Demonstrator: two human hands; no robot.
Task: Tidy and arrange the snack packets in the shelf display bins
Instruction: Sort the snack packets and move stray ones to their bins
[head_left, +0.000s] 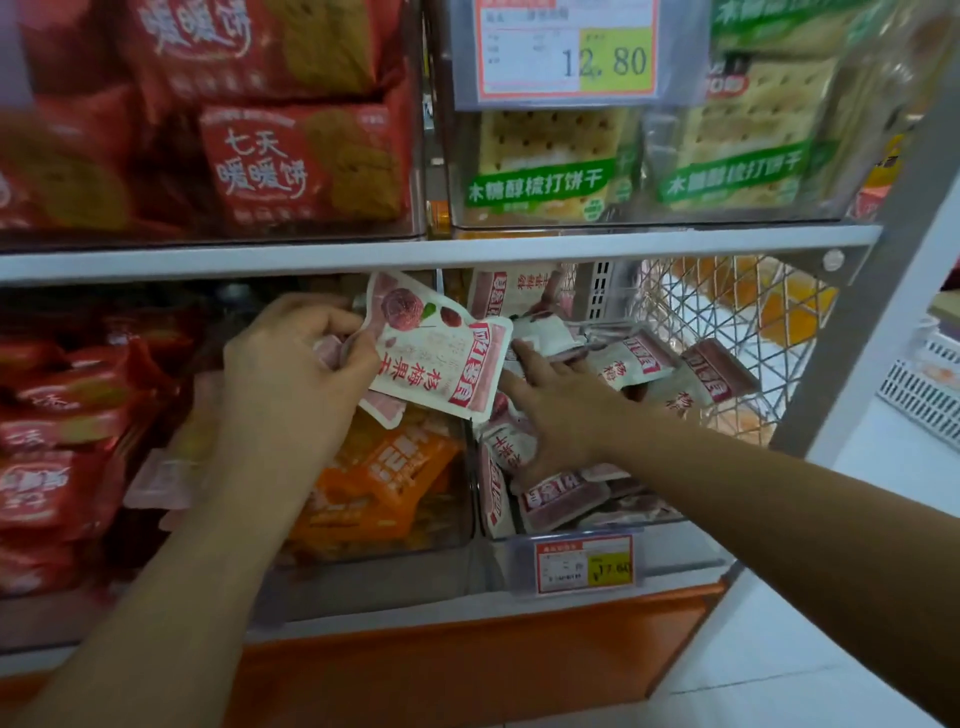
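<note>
My left hand (296, 364) grips a small stack of white-and-pink plum snack packets (441, 358) above the orange packets, with the front packet turned sideways. My right hand (561, 410) reaches into the clear display bin (597, 530) on the lower shelf, its fingers spread and touching the loose plum packets (623, 358) heaped there. More of the same packets (561, 496) lie at the bin's front.
Orange snack packets (379, 483) fill the neighbouring bin; red packets (57, 441) lie further left. The upper shelf holds red biscuit bags (306, 161) and green cracker packs (545, 166). A wire mesh side panel (727, 312) and metal upright (857, 322) bound the shelf on the right.
</note>
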